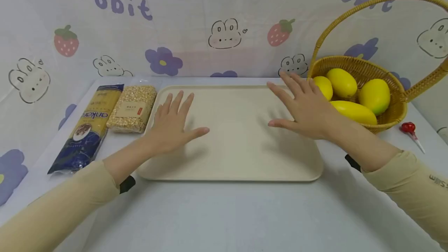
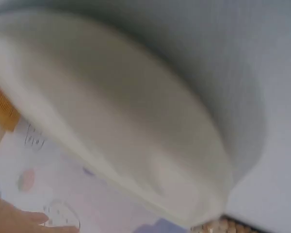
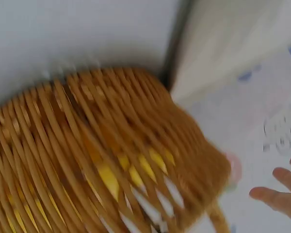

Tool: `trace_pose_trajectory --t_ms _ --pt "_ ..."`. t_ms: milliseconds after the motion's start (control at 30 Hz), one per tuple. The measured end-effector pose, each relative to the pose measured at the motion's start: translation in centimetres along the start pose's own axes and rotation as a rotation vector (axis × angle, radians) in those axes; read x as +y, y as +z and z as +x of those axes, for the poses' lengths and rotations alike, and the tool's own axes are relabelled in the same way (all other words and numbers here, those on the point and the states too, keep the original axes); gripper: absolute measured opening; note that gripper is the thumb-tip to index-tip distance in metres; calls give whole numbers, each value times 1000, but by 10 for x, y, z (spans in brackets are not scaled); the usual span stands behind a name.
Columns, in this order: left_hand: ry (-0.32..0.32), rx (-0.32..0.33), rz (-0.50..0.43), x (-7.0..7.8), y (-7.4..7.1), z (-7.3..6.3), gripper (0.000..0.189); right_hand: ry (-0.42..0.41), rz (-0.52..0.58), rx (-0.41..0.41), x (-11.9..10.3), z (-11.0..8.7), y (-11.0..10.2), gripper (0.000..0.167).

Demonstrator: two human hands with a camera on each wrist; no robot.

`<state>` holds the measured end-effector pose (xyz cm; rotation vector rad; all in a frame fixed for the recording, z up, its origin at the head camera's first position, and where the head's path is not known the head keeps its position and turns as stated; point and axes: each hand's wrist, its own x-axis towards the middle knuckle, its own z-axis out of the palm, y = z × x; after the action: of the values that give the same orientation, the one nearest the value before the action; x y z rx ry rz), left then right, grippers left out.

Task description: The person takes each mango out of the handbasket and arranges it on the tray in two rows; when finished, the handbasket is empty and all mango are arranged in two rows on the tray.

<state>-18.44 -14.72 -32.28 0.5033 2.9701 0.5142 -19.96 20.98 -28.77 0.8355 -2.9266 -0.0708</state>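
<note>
Fingers spread, my left hand (image 1: 173,127) hovers over the left part of a beige tray (image 1: 231,135) and holds nothing. My right hand (image 1: 304,108), also with spread fingers and empty, is above the tray's right part, close to a wicker basket (image 1: 371,64). Yellow mango-like fruits (image 1: 374,96) lie inside that basket. The left wrist view has the tray (image 2: 111,111) blurred, with fingertips (image 2: 34,218) at the lower left corner. In the right wrist view the basket's woven side (image 3: 63,131) fills much of the picture, and fingers (image 3: 271,196) show at the right edge.
Left of the tray lie a blue and yellow pasta packet (image 1: 84,131) and a clear bag of grains (image 1: 132,108). A red lollipop (image 1: 408,127) lies right of the basket. Behind the white table (image 1: 224,213) hangs a printed cloth (image 1: 196,30).
</note>
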Motion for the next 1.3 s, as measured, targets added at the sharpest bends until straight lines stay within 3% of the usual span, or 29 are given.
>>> trace_pose_trajectory --t_ms 133,267,433,567,833,1000,1300 --pt "2 45 -159 -5 -21 -3 93 37 68 97 12 -2 -25 87" --pt "-44 44 -298 -11 -42 -10 80 115 163 160 31 -4 -44 83" --pt "-144 -24 -382 -27 -63 -20 68 206 275 208 61 -9 -56 80" --pt "-168 -112 -466 -48 -72 -25 62 263 369 245 86 -14 -59 78" --pt "-190 -311 -533 -85 -73 -40 53 446 534 266 130 -20 -57 74" --pt "-258 -437 -552 -99 -68 -48 56 580 577 249 150 -20 -53 74" --pt "-350 -494 -621 -110 -59 -52 53 706 625 203 181 -20 -51 72"
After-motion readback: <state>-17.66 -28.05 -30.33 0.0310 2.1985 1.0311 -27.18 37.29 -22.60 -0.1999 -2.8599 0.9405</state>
